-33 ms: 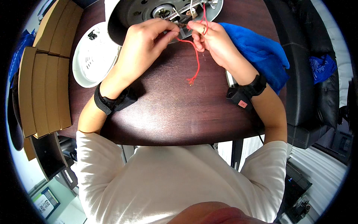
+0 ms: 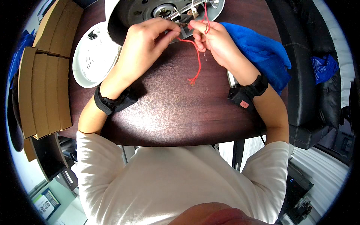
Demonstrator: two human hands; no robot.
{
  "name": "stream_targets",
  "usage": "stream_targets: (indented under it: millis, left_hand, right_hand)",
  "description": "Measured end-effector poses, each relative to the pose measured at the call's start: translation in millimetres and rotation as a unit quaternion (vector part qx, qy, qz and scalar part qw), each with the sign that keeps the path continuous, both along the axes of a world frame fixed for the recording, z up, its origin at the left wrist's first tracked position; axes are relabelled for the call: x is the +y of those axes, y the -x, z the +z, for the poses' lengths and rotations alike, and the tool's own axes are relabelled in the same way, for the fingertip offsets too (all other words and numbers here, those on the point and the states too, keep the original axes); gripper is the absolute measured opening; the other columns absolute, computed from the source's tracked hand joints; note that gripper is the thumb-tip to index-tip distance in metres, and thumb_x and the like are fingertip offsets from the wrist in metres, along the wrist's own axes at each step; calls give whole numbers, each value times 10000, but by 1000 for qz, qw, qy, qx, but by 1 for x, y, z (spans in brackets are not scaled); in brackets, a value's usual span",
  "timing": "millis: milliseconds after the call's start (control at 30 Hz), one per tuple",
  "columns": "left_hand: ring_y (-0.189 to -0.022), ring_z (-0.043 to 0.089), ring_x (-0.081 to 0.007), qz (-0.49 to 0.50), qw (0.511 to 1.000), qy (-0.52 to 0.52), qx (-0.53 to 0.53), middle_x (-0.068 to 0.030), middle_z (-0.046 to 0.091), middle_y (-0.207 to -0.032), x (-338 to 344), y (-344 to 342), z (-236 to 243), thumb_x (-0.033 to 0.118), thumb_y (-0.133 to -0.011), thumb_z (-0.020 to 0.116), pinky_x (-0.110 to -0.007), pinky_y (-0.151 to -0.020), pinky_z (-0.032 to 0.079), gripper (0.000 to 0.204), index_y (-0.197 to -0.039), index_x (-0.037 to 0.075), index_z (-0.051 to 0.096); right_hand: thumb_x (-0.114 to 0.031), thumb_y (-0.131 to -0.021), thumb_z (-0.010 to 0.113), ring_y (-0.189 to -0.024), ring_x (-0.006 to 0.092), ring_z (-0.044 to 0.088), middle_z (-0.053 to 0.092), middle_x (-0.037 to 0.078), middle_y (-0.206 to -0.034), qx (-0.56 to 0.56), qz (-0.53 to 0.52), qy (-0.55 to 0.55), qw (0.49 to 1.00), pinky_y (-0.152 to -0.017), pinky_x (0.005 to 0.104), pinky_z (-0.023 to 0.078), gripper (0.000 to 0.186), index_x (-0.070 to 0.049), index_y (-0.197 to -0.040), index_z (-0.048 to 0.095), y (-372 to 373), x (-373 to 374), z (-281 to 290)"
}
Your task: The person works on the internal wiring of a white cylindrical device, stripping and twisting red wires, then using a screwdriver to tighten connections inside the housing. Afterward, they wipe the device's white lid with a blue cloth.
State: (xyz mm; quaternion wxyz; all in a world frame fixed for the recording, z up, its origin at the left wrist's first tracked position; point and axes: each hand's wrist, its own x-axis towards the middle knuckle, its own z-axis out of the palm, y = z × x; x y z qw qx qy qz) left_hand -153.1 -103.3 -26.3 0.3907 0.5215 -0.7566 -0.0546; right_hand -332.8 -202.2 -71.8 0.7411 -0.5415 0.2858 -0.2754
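Note:
Near the far edge of the table, my left hand [image 2: 148, 43] pinches a red wire [image 2: 198, 62] between thumb and forefinger. Its loose end hangs over the tabletop and looks frayed at the tip. Just to the right, my right hand [image 2: 214, 39] is closed with thumb against fingers on a red wire strand that rises from it. Behind both hands lies an opened round metal appliance [image 2: 139, 15], its inside facing me, showing a central disc, brackets and white wires. My fingers partly hide the inner parts and where the red strands meet.
A white round plastic cover [image 2: 83, 62] with slots lies at the left on the dark wooden table [image 2: 168, 112]. Cardboard boxes [image 2: 41, 90] line the left edge. A blue cloth [image 2: 258, 52] sits beside my right forearm, and a black padded seat [image 2: 300, 90] stands at the right.

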Motion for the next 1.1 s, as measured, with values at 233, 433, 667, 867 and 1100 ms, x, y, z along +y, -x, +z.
stream_targets:
  millis: [233,433,667,867,1100]
  left_hand:
    - [-624,634,-142,-7,1000,2,-3,-85,664,-836,0,-2,1,11,-840,659,-255,-566,496,106,-944,-6,670]
    - [-770,665,-291,-5,1000,-5,13,-138,660,-832,0,-1,2,47,-820,673,-333,-689,520,106,-906,-11,652]
    - [-765,667,-278,-2,1000,-11,22,-135,662,-829,0,-1,2,54,-832,662,-322,-681,520,101,-915,-4,659]
    - [-704,658,-178,-1,1000,-11,15,-92,674,-862,0,-3,-1,32,-842,662,-270,-612,521,103,-938,-3,670]
    - [-763,671,-269,5,1000,-13,27,-130,664,-829,1,0,2,47,-826,669,-320,-680,523,102,-913,-5,659]
  right_hand:
    - [-357,-948,505,-501,97,516,539,14,-637,-26,-3,-30,999,-447,233,384,361,-11,-942,611,2,0,-3]
    - [-265,-925,417,-486,116,511,545,44,-632,-23,-45,-6,999,-439,237,384,349,27,-935,609,6,4,4]
    - [-90,-890,527,-527,66,500,538,2,-641,93,-111,218,965,-477,192,384,71,-48,-836,507,4,17,17]
    - [-132,-796,723,-520,60,514,581,19,-598,105,-216,369,898,-473,242,412,272,-19,-703,493,-1,13,10]
    - [-116,-851,711,-558,53,526,590,10,-616,31,-240,347,906,-512,230,434,150,-18,-815,604,-3,14,13]
